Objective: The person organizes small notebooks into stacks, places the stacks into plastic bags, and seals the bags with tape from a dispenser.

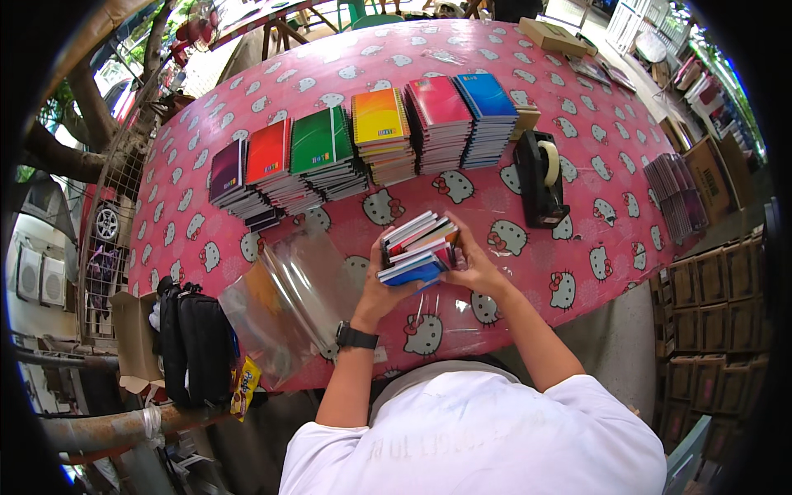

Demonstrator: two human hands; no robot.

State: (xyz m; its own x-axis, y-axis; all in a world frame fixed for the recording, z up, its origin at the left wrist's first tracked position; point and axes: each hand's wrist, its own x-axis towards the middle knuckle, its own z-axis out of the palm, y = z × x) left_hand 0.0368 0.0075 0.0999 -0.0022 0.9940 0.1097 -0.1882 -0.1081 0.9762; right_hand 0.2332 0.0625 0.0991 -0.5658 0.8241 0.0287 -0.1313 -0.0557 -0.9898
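Between my two hands, over the near middle of the table, is a small stack of spiral notebooks (417, 250), a blue cover showing on its near side. My left hand (384, 285), with a dark watch on the wrist, grips the stack's left end. Closed round the right end is my right hand (477, 268). Beyond them stand stacks of notebooks in a row: purple (228, 173), red (268, 152), green (322, 139), yellow (379, 117), pink (441, 103) and blue (487, 96). Clear plastic bags (289, 289) lie flat by my left forearm.
A black tape dispenser (536, 186) stands right of the stacks. Purple bundles (675, 196) and a cardboard box (711, 177) sit at the table's right edge. A black bag (194, 342) and a yellow packet (245, 388) are at the left edge. The tablecloth (602, 247) is pink.
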